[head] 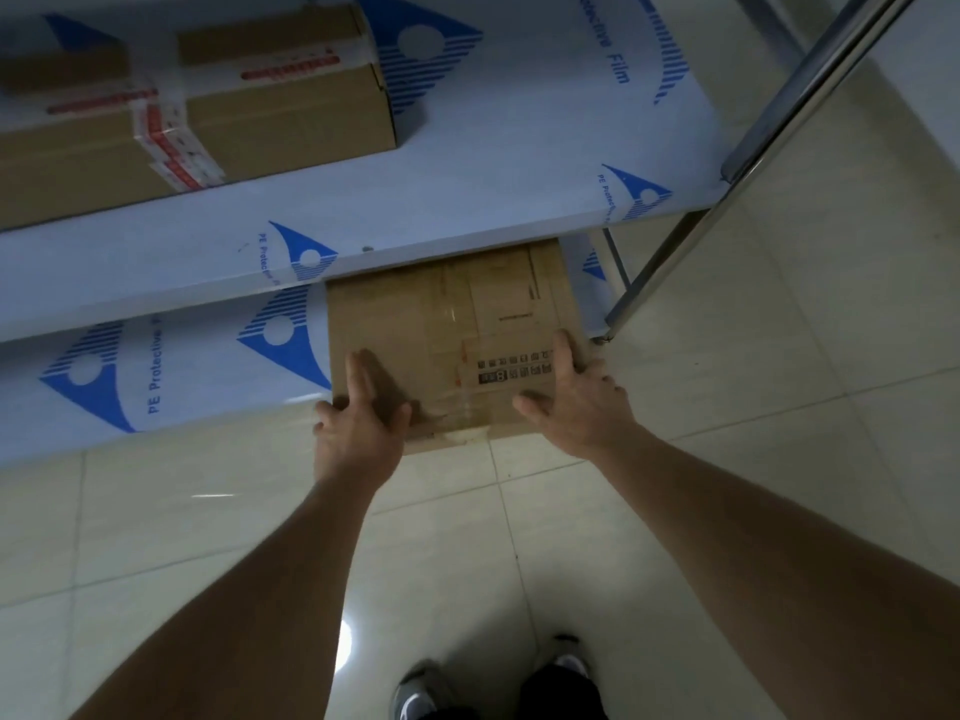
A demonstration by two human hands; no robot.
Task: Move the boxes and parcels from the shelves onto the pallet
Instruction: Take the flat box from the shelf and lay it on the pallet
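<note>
Gripping a cardboard box (447, 330) at its near corners, both hands, left hand (358, 423) and right hand (582, 402), curl round it; it juts from the lower shelf (182, 366) edge.

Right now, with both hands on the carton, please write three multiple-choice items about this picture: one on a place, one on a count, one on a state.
1. Where does the plain carton lie?
A. on the lower shelf
B. on the floor tiles
C. on the upper shelf

2. How many hands touch it?
A. none
B. one
C. two

3. The carton's top is
A. open, flaps up
B. closed with clear tape
C. crushed flat

Key: 1 A, it juts from the lower shelf beneath the upper shelf. 2 C, the left hand and the right hand each grip a near corner. 3 B, glossy tape runs across the closed flaps.
</note>
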